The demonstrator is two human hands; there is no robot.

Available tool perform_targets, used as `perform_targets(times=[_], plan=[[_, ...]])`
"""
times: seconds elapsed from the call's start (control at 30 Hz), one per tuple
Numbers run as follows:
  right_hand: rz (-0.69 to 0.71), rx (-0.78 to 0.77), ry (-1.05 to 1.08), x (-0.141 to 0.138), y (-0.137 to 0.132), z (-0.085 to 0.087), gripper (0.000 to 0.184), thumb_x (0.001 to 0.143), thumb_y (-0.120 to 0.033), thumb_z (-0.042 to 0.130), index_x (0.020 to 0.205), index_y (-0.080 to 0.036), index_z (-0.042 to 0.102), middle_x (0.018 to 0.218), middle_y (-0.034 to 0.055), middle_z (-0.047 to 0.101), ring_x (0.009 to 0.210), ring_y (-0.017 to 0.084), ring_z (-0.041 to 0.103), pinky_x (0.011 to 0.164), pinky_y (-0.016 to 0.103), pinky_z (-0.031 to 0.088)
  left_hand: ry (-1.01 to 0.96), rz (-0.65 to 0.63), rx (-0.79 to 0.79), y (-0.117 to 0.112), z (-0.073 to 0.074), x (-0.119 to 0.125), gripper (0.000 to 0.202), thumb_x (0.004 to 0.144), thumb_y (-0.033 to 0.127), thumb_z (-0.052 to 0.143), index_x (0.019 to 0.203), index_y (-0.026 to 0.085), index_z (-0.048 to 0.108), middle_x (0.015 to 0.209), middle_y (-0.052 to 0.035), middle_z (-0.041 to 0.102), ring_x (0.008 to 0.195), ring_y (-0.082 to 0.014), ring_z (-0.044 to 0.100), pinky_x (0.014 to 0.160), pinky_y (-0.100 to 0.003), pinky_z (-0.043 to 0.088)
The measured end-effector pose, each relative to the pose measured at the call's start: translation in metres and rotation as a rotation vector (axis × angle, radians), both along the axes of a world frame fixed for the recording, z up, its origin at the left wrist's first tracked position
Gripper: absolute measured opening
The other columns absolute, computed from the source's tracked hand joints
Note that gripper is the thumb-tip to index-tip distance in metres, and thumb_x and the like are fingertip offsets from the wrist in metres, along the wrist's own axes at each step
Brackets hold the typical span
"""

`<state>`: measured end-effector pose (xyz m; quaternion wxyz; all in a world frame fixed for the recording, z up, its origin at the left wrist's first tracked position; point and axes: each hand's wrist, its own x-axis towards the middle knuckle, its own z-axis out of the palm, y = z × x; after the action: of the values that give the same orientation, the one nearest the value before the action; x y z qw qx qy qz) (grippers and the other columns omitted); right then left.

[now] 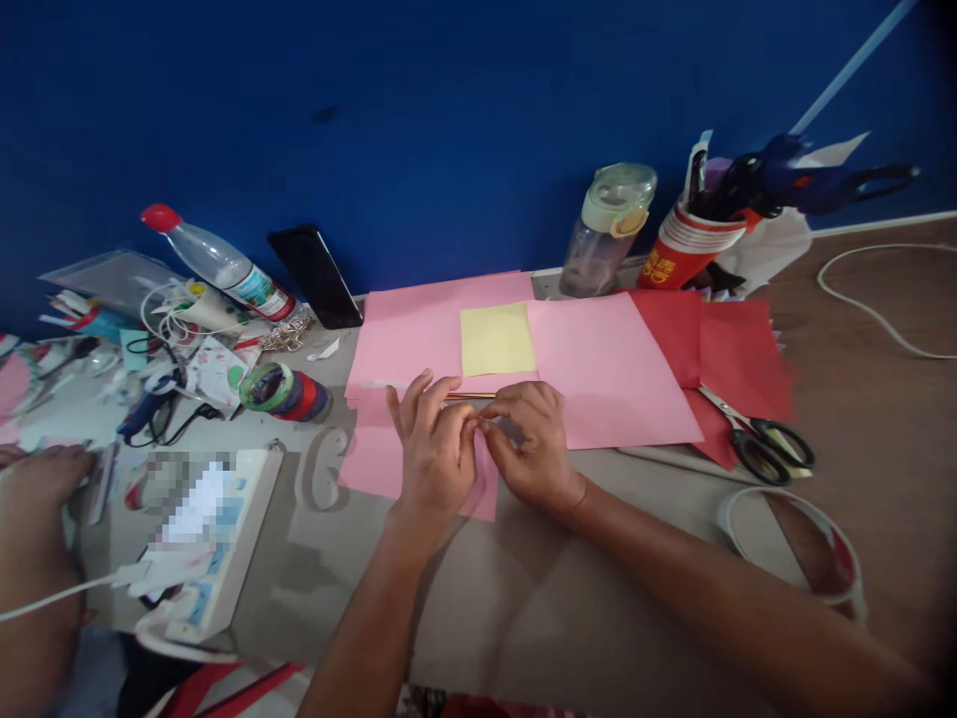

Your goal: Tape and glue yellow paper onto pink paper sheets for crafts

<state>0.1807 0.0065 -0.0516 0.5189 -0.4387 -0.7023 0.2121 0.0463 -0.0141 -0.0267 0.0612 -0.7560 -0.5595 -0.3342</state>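
Pinched, thumb to forefinger, on left hand [441, 449] and right hand [534, 439] alike, fingertips almost meeting above pale-pink paper sheets [613, 379] laid on the grey desk [560, 618]. Perhaps grasping something tiny; too hidden by the fingers, cannot tell. Other left fingers raised and spread, right ones curled.

Just beyond the fingertips, toward the desk's far edge: slim gold-and-brown rod [470, 396], flat over the pink, one end close by the right fingers. Touching or apart, cannot tell. Farther toward same edge: pale-yellow square of paper [497, 339], flat on the pink.

Handling, by judgement: rod light, stiff, smooth, prone to roll; best taken near the middle, between two pads. Sheets thin, limp, quick to crease; best lifted by a free corner toward the desk's right edge. Yellow square equally light; best raised by one edge.

Around: black-handled metal scissors [740, 423], blades over red paper [740, 339], toward right edge; clear bottle with pale-green lid [602, 239] at far edge; another person's hand [49, 479] toward left edge.
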Motion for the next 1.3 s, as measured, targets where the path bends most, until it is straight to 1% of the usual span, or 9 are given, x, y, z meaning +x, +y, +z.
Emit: perform_targets(times=[0.3,0.43,0.57,0.67,0.83,1.03,1.17,1.23,1.3], plan=[[0.113,-0.105,0.176,-0.0029,0.0036,-0.0063,0.015,0.077,-0.009,0.056,0.077,-0.023,0.054,0.081,0.0007,0.057,0.084,0.02,0.053,0.079,0.039,0.039,0.002,-0.015,-0.008,0.0001,-0.0009,0.0,0.013,0.089,0.013,0.05,0.083,0.02,0.059,0.117,-0.0094,0.061,0.13,-0.0258,0.041,0.115,-0.057,0.012],[0.182,-0.161,0.401,-0.0036,0.0058,-0.0092,0.019,0.075,-0.008,0.056,0.083,-0.024,0.051,0.088,0.0009,0.053,0.088,0.019,0.053,0.081,0.037,0.041,0.004,-0.018,0.01,-0.0001,0.0,0.0006,0.012,0.089,0.013,0.051,0.082,0.02,0.058,0.117,-0.0094,0.061,0.129,-0.0261,0.042,0.114,-0.058,0.014],[0.171,-0.27,0.573,0.0009,0.0087,-0.0095,0.017,0.074,-0.011,0.055,0.082,-0.024,0.052,0.09,0.001,0.05,0.09,0.018,0.052,0.081,0.035,0.041,-0.008,-0.016,0.014,0.0004,-0.0004,-0.0006,0.012,0.089,0.014,0.051,0.081,0.02,0.058,0.116,-0.0086,0.061,0.129,-0.0265,0.042,0.114,-0.059,0.014],[0.174,-0.282,0.555,0.003,0.0092,-0.0079,0.011,0.076,-0.014,0.055,0.08,-0.024,0.055,0.086,0.0005,0.051,0.086,0.018,0.052,0.079,0.034,0.041,-0.012,-0.007,0.014,0.0008,-0.0007,-0.0014,0.013,0.089,0.015,0.05,0.081,0.021,0.059,0.116,-0.0081,0.061,0.129,-0.0259,0.042,0.114,-0.058,0.014],[0.172,-0.242,0.393,-0.0017,0.0064,-0.0063,0.01,0.077,-0.016,0.059,0.083,-0.023,0.057,0.086,0.0012,0.055,0.084,0.018,0.054,0.075,0.034,0.042,-0.021,-0.004,0.007,0.0009,-0.0002,-0.0012,0.013,0.09,0.014,0.049,0.084,0.021,0.059,0.115,-0.0082,0.062,0.129,-0.0257,0.043,0.115,-0.057,0.013],[0.166,-0.206,0.293,-0.0048,0.0057,-0.0066,0.013,0.081,-0.013,0.056,0.073,-0.022,0.052,0.076,0.0002,0.055,0.078,0.018,0.053,0.076,0.035,0.042,-0.038,-0.021,-0.003,0.0003,-0.0016,0.0,0.012,0.09,0.013,0.048,0.087,0.021,0.057,0.112,-0.0078,0.064,0.126,-0.0244,0.047,0.115,-0.057,0.01],[0.166,-0.222,0.296,-0.004,0.006,-0.0051,0.012,0.082,-0.016,0.053,0.073,-0.022,0.05,0.076,0.0002,0.055,0.078,0.017,0.052,0.074,0.034,0.041,-0.109,-0.085,-0.036,-0.0012,-0.0034,0.0023,0.015,0.093,0.012,0.042,0.099,0.02,0.054,0.117,-0.0101,0.063,0.117,-0.0195,0.057,0.117,-0.055,0.006],[0.152,-0.285,0.342,-0.003,0.0072,-0.0047,0.012,0.083,-0.02,0.053,0.072,-0.022,0.05,0.074,-0.0003,0.053,0.074,0.016,0.051,0.071,0.032,0.041,-0.119,-0.123,-0.073,-0.0017,-0.0038,0.0028,0.024,0.094,0.014,0.039,0.114,0.02,0.05,0.125,-0.0123,0.06,0.122,-0.0198,0.054,0.117,-0.055,0.007],[0.12,-0.349,0.39,-0.0016,0.0089,-0.0048,0.013,0.085,-0.022,0.051,0.072,-0.022,0.048,0.072,-0.0015,0.05,0.068,0.015,0.048,0.065,0.03,0.041,-0.129,-0.138,-0.096,-0.0016,-0.0036,0.0022,0.038,0.095,0.017,0.038,0.132,0.019,0.039,0.134,-0.0154,0.054,0.131,-0.0218,0.046,0.117,-0.055,0.009]])
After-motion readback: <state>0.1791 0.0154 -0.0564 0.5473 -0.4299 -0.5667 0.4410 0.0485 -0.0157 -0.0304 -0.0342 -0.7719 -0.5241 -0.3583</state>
